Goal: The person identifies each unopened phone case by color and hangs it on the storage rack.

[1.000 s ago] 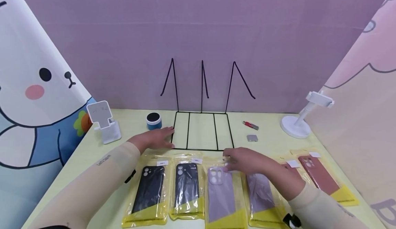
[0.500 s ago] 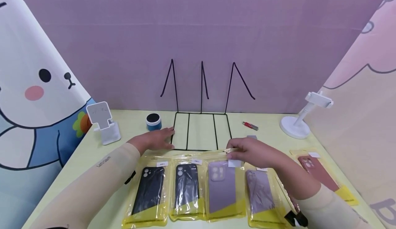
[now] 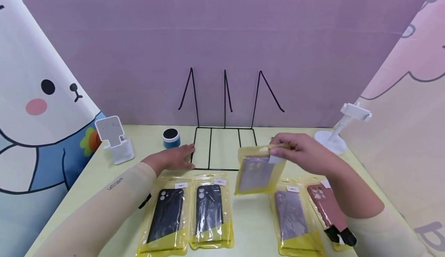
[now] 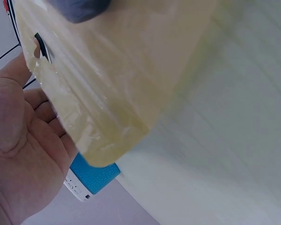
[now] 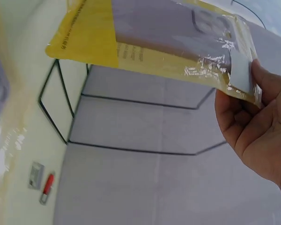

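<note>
My right hand (image 3: 304,153) pinches the top edge of a clear and yellow bag holding a light purple phone case (image 3: 256,172), raised over the table and tilted. The right wrist view shows thumb and fingers gripping the bag (image 5: 154,70) beside its white label. My left hand (image 3: 174,158) lies at the left side of the black wire rack (image 3: 210,149), fingers extended against its base bar. Two bagged dark phone cases (image 3: 167,214) lie in front of it. Another bagged purple case (image 3: 291,214) and a bagged pink case (image 3: 326,207) lie to the right, partly under my right arm.
Three bent hooks (image 3: 225,95) rise from the rack's back. Behind my left hand stands a small blue and white cylinder (image 3: 171,138). White phone stands (image 3: 121,151) are at both sides. A red USB stick (image 5: 47,187) and a small grey block (image 5: 36,176) lie near the rack.
My right hand has taken the bagged purple case by its top edge and lifted it off the row, up toward the rack and right. My left hand stays at the rack.
</note>
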A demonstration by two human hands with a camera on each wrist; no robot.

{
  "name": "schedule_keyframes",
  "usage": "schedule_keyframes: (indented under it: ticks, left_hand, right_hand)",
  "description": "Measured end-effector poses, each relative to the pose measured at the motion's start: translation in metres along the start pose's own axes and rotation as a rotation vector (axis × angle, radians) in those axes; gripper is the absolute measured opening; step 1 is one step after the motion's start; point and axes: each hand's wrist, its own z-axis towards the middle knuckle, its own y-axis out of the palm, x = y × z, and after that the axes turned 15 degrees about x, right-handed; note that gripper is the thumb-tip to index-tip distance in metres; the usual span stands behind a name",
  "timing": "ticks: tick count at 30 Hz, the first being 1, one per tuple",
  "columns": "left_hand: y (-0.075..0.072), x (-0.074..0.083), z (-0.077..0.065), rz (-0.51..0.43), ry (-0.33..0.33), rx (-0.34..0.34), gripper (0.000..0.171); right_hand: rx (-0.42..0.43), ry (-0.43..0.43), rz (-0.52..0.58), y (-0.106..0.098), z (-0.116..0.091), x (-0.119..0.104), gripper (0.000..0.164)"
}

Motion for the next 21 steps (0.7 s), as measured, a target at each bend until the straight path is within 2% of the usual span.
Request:
schedule_keyframes:
  ticks: [9, 16, 21]
  left_hand:
    - [0.001, -0.002, 0.0, 0.0, 0.022, 0.001, 0.084]
    - [0.001, -0.002, 0.0, 0.009, 0.029, -0.005, 0.084]
    - [-0.001, 0.0, 0.0, 0.012, 0.028, -0.009, 0.084]
  right_hand:
    - [0.151, 0.011, -0.097, -0.032, 0.009, 0.002, 0.009]
    - [0.209, 0.037, -0.118, -0.047, 0.022, 0.012, 0.013]
    - [0.237, 0.099, -0.108, -0.053, 0.029, 0.018, 0.016]
